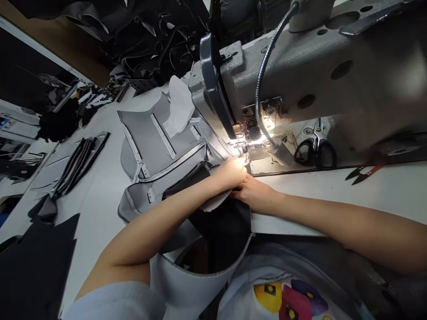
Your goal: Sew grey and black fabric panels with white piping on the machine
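Note:
Both my hands are together at the lit needle area of a grey sewing machine (300,66). My left hand (230,173) is closed on the edge of a grey and black sewn fabric cover (143,142), close to the presser foot (245,149). Just below it, my right hand (253,192) grips the same cover, its fingertips partly hidden under the left hand and the cloth. The cover spreads left over the table and hangs down toward my lap. Pale strips run along its seams, and a white piece (180,106) lies on its far part.
Black-handled scissors (315,149) rest on the machine bed, and thread snips (365,171) lie at its front edge. A bendy lamp (267,71) arches before the machine head. Stacked dark pieces (80,164) and black fabric (36,262) lie on the left; more dark cloth is heaped behind.

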`<state>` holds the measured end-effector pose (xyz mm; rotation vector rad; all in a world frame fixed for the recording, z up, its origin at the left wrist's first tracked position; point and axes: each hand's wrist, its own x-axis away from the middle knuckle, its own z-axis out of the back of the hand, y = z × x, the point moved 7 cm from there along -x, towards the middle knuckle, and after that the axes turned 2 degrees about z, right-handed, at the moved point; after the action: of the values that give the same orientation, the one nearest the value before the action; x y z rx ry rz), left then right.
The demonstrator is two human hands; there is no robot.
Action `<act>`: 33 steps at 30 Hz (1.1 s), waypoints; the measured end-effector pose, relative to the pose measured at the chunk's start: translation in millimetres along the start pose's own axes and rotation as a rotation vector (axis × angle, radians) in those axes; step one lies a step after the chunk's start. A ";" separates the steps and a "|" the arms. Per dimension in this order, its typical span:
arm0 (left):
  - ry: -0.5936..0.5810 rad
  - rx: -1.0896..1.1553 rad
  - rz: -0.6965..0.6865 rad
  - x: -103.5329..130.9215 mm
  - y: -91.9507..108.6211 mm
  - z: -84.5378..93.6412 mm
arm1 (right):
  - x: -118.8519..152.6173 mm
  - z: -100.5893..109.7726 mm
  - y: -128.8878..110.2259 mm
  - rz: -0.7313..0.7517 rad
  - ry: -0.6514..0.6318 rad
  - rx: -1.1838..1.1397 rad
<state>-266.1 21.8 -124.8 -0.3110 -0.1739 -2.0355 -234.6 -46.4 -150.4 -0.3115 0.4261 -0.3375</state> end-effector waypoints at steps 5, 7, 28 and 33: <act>0.000 -0.032 0.095 9.0 0.4 -6.3 | 8.8 11.0 -20.7 0.208 -0.044 -0.125; 0.006 -0.048 0.142 13.4 0.5 -9.3 | 13.8 11.3 -30.3 0.291 -0.076 -0.147; -0.048 0.315 0.201 -6.8 -11.5 0.1 | 10.4 -4.5 -32.1 0.220 -0.007 -0.060; 0.031 0.288 0.207 -7.1 -3.1 -0.8 | 6.9 -3.7 -34.8 0.201 0.037 -0.071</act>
<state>-265.9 29.1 -127.7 -0.1115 -0.3952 -1.7809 -239.1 -81.1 -143.5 -0.3295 0.5024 -0.1324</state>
